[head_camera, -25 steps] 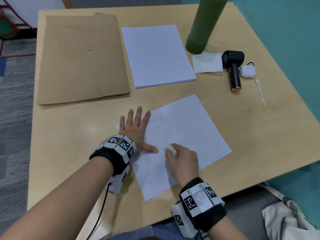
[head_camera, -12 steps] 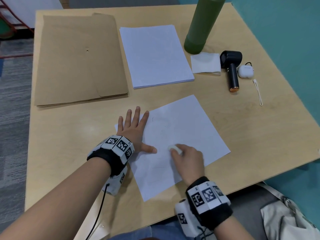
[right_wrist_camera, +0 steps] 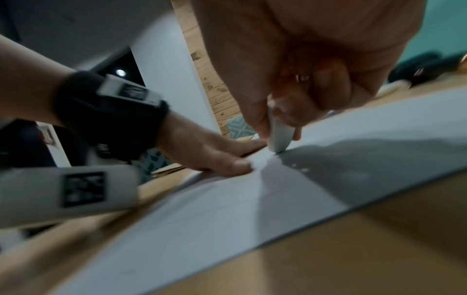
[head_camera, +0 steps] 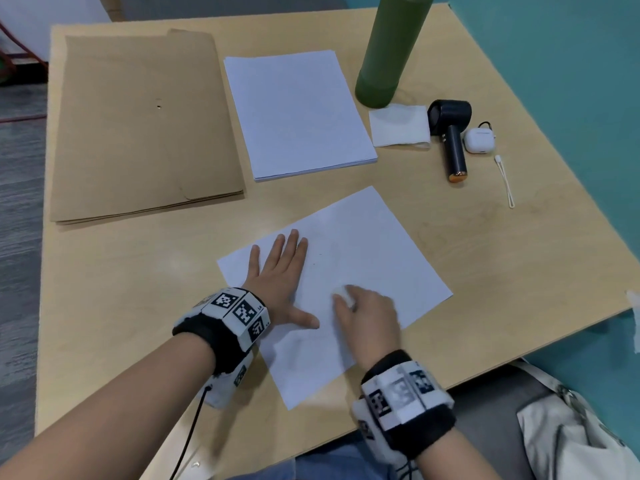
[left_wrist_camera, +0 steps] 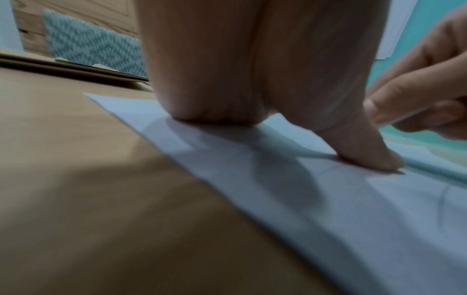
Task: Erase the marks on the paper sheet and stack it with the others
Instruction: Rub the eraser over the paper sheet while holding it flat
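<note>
A single white paper sheet (head_camera: 367, 251) lies skewed on the wooden table (head_camera: 138, 271), with faint pencil marks on it. My left hand (head_camera: 280, 271) lies flat on the sheet's left part, fingers straight and thumb out, pressing it down. My right hand (head_camera: 367, 317) pinches a small white eraser (head_camera: 343, 294) whose tip touches the sheet just right of the left thumb. In the right wrist view the eraser (right_wrist_camera: 279, 137) stands on the paper (right_wrist_camera: 353, 159) between thumb and fingers. The stack of white sheets (head_camera: 298, 112) lies farther back.
Brown envelopes (head_camera: 138, 126) lie at the back left. A green bottle (head_camera: 388, 53), a folded tissue (head_camera: 398, 126), a dark handheld fan (head_camera: 450, 140), a white earbud case (head_camera: 479, 140) and a thin white loop (head_camera: 505, 181) sit at the back right. A bag (head_camera: 571, 438) lies below the table's near edge.
My right hand has rubbed the eraser to the right and back toward the left thumb. The left hand has stayed flat on the sheet.
</note>
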{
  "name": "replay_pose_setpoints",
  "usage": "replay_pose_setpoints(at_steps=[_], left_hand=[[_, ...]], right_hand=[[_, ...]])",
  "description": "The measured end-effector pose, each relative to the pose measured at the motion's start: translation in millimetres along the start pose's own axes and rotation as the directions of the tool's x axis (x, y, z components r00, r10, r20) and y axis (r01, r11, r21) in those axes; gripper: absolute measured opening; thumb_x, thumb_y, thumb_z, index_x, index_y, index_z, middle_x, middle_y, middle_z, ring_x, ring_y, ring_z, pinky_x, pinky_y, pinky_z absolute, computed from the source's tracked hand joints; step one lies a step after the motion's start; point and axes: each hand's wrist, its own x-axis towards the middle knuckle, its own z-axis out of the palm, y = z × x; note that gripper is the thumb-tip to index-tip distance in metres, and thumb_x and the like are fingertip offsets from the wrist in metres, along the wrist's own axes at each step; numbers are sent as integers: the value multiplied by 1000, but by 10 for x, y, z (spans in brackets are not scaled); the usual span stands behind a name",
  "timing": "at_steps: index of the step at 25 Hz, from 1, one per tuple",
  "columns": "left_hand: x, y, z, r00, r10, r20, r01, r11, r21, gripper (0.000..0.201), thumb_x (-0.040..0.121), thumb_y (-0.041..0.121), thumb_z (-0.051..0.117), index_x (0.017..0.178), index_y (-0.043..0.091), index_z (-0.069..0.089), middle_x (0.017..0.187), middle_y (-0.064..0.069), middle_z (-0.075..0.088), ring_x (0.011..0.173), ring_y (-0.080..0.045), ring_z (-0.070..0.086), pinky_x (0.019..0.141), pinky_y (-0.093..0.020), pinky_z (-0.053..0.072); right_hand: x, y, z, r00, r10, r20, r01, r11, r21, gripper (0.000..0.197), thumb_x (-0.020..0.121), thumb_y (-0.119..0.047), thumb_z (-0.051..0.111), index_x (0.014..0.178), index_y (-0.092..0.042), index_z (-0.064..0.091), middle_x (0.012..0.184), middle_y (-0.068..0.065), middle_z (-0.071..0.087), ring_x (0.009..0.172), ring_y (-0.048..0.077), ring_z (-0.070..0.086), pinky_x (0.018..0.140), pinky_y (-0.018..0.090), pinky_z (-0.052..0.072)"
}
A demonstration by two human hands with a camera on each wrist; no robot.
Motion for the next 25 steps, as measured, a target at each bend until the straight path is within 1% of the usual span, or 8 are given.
replay_pose_setpoints(at_steps=[2, 7, 13, 16, 19, 21, 24, 25], left_hand=[[7, -22, 7, 1000, -8, 10, 8, 1000, 24, 132, 68, 71, 62, 141, 13, -33, 147, 0, -41, 139, -21, -33, 109, -50, -21], [15, -33, -2, 1000, -9, 14, 9, 1000, 10, 135, 66, 71, 63, 140, 13, -34, 148, 0, -40, 139, -19, -33, 108, -48, -23], [27, -29, 13, 1000, -18, -1, 18, 999, 29, 135, 66, 72, 62, 140, 13, -35, 149, -1, -39, 139, -20, -33, 108, -49, -22], [20, -28, 6, 1000, -18, -1, 18, 1000, 18, 136, 65, 72, 63, 140, 13, -34, 149, -1, -39, 139, -20, -33, 108, -49, -22], [22, -15, -1, 1000, -22, 7, 21, 1000, 16, 137, 65, 72, 64, 140, 13, -34, 149, -1, -39, 139, -20, -32, 109, -50, -21], [23, -6, -3, 1000, -26, 9, 26, 999, 21, 136, 65, 71, 64, 140, 13, -34, 149, -1, -39, 139, -21, -33, 109, -50, -21], [13, 1, -2, 1000, -23, -6, 24, 999, 30, 134, 67, 72, 62, 141, 12, -32, 149, -1, -38, 140, -21, -32, 109, -50, -21], [13, -2, -5, 1000, -24, -7, 24, 999, 28, 134, 67, 71, 62, 141, 12, -32, 149, -1, -38, 139, -21, -32, 109, -50, -21]], right_hand=[[-86, -91, 27, 999, -35, 36, 35, 999, -12, 34, 93, -33, 45, 111, -10, 62, 99, 13, 68, 99, 30, 60, 81, 34, 45], [196, 293, -365, 962, 224, -156, -213, 974, 82, 32, 91, -27, 49, 102, -3, 66, 83, 18, 67, 76, 28, 53, 65, 29, 39], [-49, -133, 82, 999, -22, 46, 20, 999, 35, 30, 91, -31, 47, 99, -8, 65, 89, 14, 69, 90, 30, 62, 76, 34, 46], [109, 107, -194, 991, 117, -57, -114, 992, 54, 30, 90, -31, 50, 105, -10, 66, 94, 14, 71, 92, 31, 62, 78, 33, 47], [191, 195, -349, 960, 240, -143, -228, 969, 97, 32, 91, -27, 49, 105, -3, 66, 95, 17, 70, 91, 32, 61, 77, 34, 48], [146, -37, -180, 981, 175, -89, -167, 982, 89, 31, 91, -27, 48, 101, -3, 64, 95, 18, 68, 91, 33, 60, 76, 33, 46], [-76, -309, 129, 994, -25, 103, 21, 999, 44, 30, 89, -32, 41, 85, -11, 62, 86, 13, 64, 80, 28, 55, 70, 33, 41], [-69, -268, 110, 995, -21, 99, 18, 999, 31, 30, 89, -32, 42, 91, -13, 64, 91, 13, 66, 83, 27, 57, 73, 33, 43]])
